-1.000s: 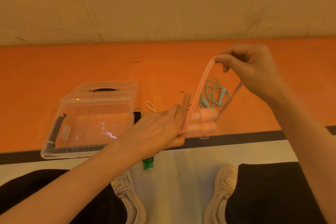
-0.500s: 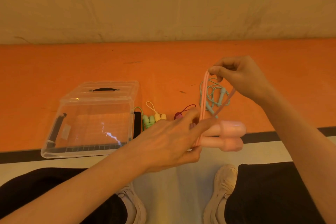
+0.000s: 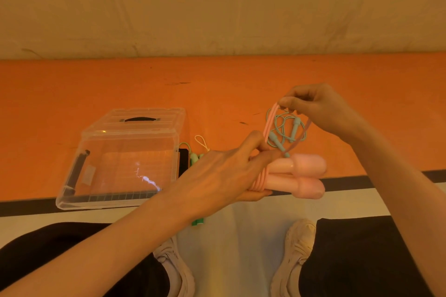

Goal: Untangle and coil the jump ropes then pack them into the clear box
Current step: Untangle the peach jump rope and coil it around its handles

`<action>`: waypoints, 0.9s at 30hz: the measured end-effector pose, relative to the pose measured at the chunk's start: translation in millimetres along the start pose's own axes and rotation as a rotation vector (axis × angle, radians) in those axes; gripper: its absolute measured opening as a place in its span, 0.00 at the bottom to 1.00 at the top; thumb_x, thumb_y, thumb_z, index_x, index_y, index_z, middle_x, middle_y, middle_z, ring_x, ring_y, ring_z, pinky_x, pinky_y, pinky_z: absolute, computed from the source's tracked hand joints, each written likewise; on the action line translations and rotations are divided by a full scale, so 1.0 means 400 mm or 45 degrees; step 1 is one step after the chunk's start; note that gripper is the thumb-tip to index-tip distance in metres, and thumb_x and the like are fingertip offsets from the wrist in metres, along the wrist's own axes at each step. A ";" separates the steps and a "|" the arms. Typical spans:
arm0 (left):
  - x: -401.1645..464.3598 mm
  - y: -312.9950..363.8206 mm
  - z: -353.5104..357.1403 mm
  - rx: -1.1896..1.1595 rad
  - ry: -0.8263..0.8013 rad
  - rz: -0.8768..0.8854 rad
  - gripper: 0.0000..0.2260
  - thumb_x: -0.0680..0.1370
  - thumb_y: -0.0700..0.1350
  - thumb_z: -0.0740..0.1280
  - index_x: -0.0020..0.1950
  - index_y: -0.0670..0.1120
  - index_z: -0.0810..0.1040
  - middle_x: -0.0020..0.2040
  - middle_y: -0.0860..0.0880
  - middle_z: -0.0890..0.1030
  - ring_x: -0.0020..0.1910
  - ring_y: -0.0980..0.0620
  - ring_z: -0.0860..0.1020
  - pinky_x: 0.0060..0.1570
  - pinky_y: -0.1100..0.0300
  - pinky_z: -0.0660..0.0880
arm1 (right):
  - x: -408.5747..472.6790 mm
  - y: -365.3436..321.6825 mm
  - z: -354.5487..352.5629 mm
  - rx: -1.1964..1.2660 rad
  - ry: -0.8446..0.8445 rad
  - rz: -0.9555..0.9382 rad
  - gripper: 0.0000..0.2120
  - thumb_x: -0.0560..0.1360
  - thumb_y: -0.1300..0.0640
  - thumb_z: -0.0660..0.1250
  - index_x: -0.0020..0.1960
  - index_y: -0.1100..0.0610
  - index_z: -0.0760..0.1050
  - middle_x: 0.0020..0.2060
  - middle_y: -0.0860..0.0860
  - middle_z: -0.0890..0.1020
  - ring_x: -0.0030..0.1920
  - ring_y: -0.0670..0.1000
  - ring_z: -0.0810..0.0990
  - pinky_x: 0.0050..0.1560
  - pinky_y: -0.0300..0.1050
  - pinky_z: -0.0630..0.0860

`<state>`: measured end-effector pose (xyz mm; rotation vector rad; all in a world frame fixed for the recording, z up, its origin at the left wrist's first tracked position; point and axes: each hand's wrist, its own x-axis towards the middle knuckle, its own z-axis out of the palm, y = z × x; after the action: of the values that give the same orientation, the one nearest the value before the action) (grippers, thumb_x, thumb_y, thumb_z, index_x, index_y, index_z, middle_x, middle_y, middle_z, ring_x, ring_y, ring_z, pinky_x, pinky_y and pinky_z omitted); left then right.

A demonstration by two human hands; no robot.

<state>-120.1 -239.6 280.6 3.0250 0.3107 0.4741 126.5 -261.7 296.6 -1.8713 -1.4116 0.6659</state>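
The pink jump rope [image 3: 293,175] is held in the air above the person's knees and pale shoes [image 3: 295,258], its two thick handles lying side by side and pointing right. The left hand [image 3: 224,176] grips the handles near their inner ends, where several turns of pink cord are wound round them, with the index finger stretched out along the top. From that winding a doubled loop of cord rises to the right hand [image 3: 318,107], which pinches its top between thumb and fingertips, a little farther out and higher than the left.

On the orange floor mat [image 3: 72,94] beyond the black stripe, the clear box [image 3: 125,159] sits to the left, lid closed with a dark handle on top. Just beside its right wall lie more handles, green and yellowish, mostly hidden by the left forearm; a green end shows beneath the arm. Farther right, seen through the pink loop, a light blue jump rope [image 3: 284,130] lies coiled on the mat. A pale wall [image 3: 217,7] stands behind.
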 end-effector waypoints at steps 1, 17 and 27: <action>-0.001 0.000 0.002 0.025 0.004 0.001 0.23 0.75 0.61 0.55 0.64 0.50 0.71 0.54 0.50 0.74 0.31 0.59 0.54 0.21 0.68 0.57 | 0.000 0.004 0.000 -0.011 -0.020 0.000 0.10 0.75 0.46 0.68 0.38 0.49 0.81 0.38 0.63 0.80 0.36 0.58 0.72 0.40 0.49 0.67; -0.018 -0.022 0.007 0.080 -0.023 -0.037 0.21 0.74 0.59 0.63 0.62 0.49 0.76 0.53 0.50 0.74 0.30 0.59 0.55 0.20 0.67 0.59 | -0.006 0.012 -0.034 0.426 -0.056 0.125 0.11 0.70 0.48 0.67 0.42 0.56 0.78 0.23 0.45 0.72 0.28 0.43 0.67 0.31 0.32 0.66; -0.030 -0.094 -0.051 -0.131 -0.017 -0.187 0.26 0.75 0.61 0.59 0.69 0.51 0.65 0.59 0.51 0.67 0.37 0.53 0.76 0.29 0.56 0.77 | -0.031 0.034 -0.080 0.283 -0.171 0.135 0.06 0.72 0.59 0.70 0.48 0.53 0.81 0.34 0.45 0.84 0.33 0.40 0.78 0.39 0.32 0.72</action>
<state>-144.7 -204.6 292.9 2.8782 0.4875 0.4440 155.1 -282.7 306.0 -1.7610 -1.2686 0.9758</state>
